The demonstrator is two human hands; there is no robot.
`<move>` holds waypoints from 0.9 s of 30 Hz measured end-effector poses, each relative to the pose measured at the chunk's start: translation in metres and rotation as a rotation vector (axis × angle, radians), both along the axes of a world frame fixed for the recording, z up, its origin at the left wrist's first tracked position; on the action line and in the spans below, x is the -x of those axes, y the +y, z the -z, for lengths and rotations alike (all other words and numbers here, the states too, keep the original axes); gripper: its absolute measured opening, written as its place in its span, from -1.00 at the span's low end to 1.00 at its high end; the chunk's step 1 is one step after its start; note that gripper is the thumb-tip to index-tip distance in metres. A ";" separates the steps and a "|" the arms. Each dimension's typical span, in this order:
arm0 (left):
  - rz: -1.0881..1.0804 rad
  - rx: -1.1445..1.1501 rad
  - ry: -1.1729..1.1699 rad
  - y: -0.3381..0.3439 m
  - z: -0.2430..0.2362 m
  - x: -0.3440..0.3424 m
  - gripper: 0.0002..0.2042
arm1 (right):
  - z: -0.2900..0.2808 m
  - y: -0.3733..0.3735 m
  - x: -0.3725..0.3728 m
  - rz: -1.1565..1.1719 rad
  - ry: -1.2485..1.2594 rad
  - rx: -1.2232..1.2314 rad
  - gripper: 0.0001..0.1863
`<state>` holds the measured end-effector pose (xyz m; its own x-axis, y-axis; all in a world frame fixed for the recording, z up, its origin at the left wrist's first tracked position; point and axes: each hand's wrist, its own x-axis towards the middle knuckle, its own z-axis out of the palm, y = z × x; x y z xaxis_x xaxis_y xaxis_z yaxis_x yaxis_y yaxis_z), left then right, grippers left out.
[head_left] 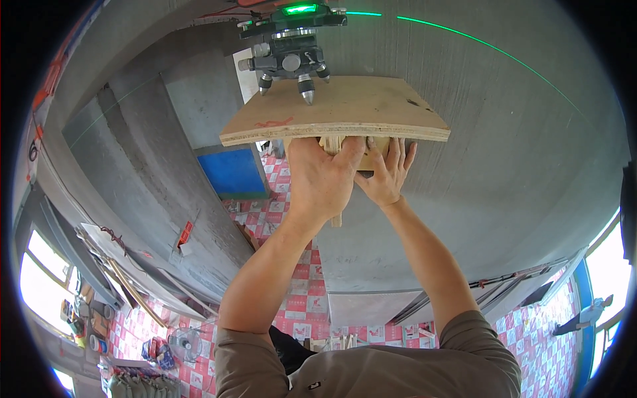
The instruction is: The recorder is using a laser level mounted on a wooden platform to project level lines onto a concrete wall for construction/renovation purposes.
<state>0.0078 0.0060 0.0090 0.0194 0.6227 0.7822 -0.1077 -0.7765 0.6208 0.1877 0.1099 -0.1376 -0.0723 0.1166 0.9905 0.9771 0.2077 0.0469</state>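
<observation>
A plywood board [352, 109] juts out in front of me at upper centre, its layered edge facing me. On it stands a laser level [292, 56] with a lit green top and pointed feet. Just under the board, my left hand [322, 179] is closed round an upright wooden strip [337, 219], whose lower end shows below the wrist. My right hand [386, 176] lies beside it with fingers stretched and apart, against a pale wooden block [377, 159] under the board. The fingertips of my left hand are partly hidden by the board.
A grey plastered wall [504, 166] rises behind the board, crossed by a green laser line [478, 43]. Left are a blue panel [229, 172] and leaning lengths of timber [136, 292]. Red-and-white sheeting [305, 292] covers the floor. Another person [587, 315] stands far right by a window.
</observation>
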 end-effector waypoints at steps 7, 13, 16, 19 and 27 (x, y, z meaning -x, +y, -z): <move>0.019 -0.016 0.000 -0.001 0.000 0.000 -0.85 | 0.001 0.002 0.001 0.006 0.000 -0.025 -0.03; 0.035 -0.028 0.090 0.004 0.003 0.004 -0.76 | 0.001 0.003 0.001 0.013 0.008 -0.006 -0.04; 0.032 -0.012 0.106 0.002 0.002 0.004 -0.77 | 0.001 0.003 0.000 0.013 0.007 -0.015 -0.05; 0.030 -0.003 0.087 0.003 0.003 0.003 -0.77 | 0.001 0.004 0.001 -0.003 0.005 -0.029 -0.05; 0.046 0.007 0.081 0.003 0.003 0.003 -0.78 | 0.001 0.002 0.000 -0.005 0.004 -0.039 -0.05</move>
